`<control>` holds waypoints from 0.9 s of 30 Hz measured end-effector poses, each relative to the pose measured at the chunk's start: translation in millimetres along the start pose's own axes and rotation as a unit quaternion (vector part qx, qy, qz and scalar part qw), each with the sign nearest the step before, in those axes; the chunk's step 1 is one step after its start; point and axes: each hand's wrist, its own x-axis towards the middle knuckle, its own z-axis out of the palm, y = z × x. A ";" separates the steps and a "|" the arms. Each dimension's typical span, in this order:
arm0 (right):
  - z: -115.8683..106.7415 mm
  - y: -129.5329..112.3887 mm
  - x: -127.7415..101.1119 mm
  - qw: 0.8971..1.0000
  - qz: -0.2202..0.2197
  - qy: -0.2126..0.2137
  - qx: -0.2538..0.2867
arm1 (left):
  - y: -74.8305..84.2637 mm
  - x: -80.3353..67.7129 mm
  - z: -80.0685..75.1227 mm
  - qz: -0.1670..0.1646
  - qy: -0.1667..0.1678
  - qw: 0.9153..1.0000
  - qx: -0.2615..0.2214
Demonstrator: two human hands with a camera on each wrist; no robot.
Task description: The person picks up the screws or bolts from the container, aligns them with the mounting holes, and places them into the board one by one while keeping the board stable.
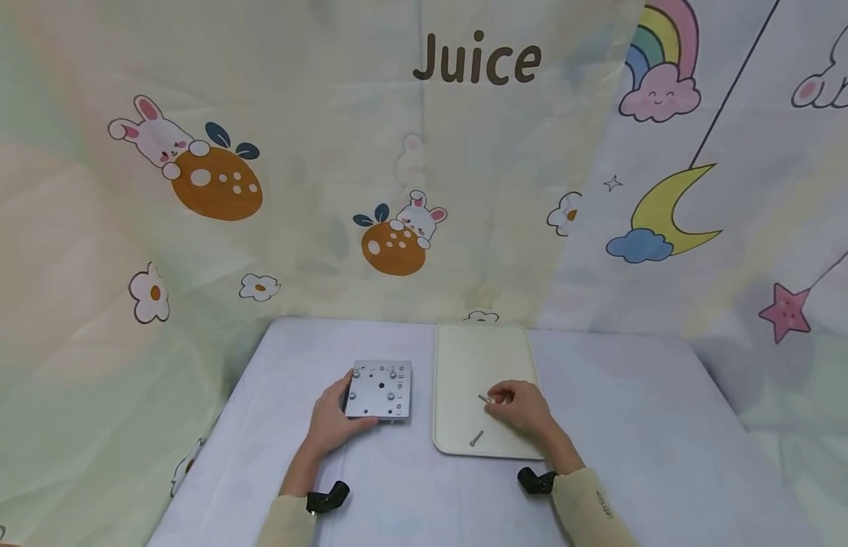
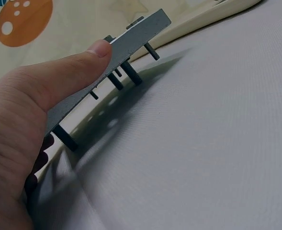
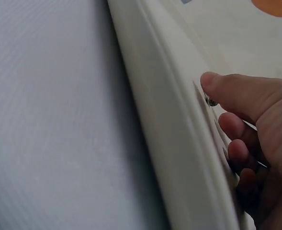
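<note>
- The left hand (image 1: 331, 424) grips the left edge of a grey metal plate (image 1: 379, 390), thumb (image 2: 83, 67) on top; the plate sits tilted near the table's middle, its right edge just beside the tray.
- Screws (image 2: 131, 73) stick down through the plate.
- The right hand (image 1: 523, 409) rests inside the cream tray (image 1: 465, 349), fingertips pinching a small screw (image 1: 484, 398).
- Another screw (image 1: 476, 438) lies near the tray's front edge.
- Bare table (image 1: 670, 425) stretches right of the tray to the far edge.

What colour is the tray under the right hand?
Cream; the tray shows best in the head view.
</note>
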 end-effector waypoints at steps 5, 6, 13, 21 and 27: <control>1.7 -0.1 -8.2 1.000 0.012 0.010 -0.024 | -0.1 -1.3 4.5 0.005 -0.004 1.000 -0.001; 1.9 -0.3 -8.8 0.999 0.013 0.012 -0.028 | -0.4 -1.5 4.9 0.005 -0.006 1.000 0.001; 5.6 0.2 -0.2 0.998 -0.018 0.022 -0.061 | 0.5 -1.7 -0.2 0.008 0.001 1.000 0.023; 1.3 -1.2 5.0 0.999 -0.029 0.020 -0.040 | 4.7 0.1 -4.7 0.018 0.012 1.000 0.021; 4.3 -0.7 4.7 0.998 -0.031 0.030 -0.050 | 1.6 1.0 -2.9 0.022 0.009 0.999 0.029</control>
